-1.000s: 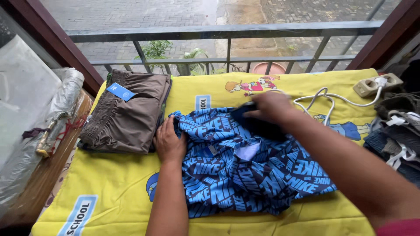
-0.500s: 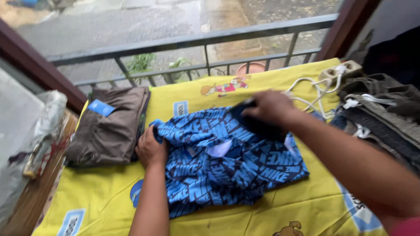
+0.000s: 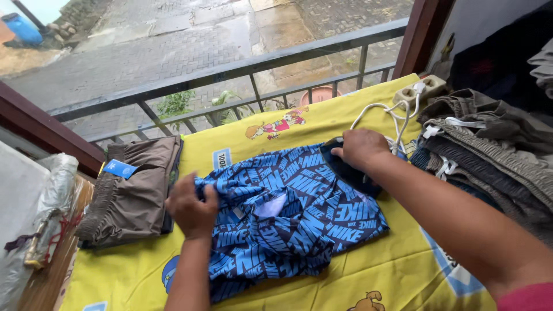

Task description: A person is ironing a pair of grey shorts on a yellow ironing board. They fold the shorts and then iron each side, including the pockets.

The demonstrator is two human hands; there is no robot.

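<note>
Blue patterned shorts (image 3: 294,222) lie flat mid-cloth on the yellow sheet (image 3: 368,276), long axis running left to right. Left hand (image 3: 191,208) pins the shorts' left edge, fingers curled shut on a bunch of fabric. Right hand (image 3: 362,148) grips a dark iron (image 3: 348,170) on the upper right corner, fingers wrapped closed round it. The iron lies far from the left hand, fabric between them. Folded brown shorts (image 3: 135,193) sit just left; stacked clothes (image 3: 489,150) crowd the right. Bare sheet toward the near edge.

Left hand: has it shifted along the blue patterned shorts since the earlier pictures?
Cannot tell. The left hand grips the blue patterned shorts at their left edge beside the folded brown shorts, as before; only the camera clearly moved.
</note>
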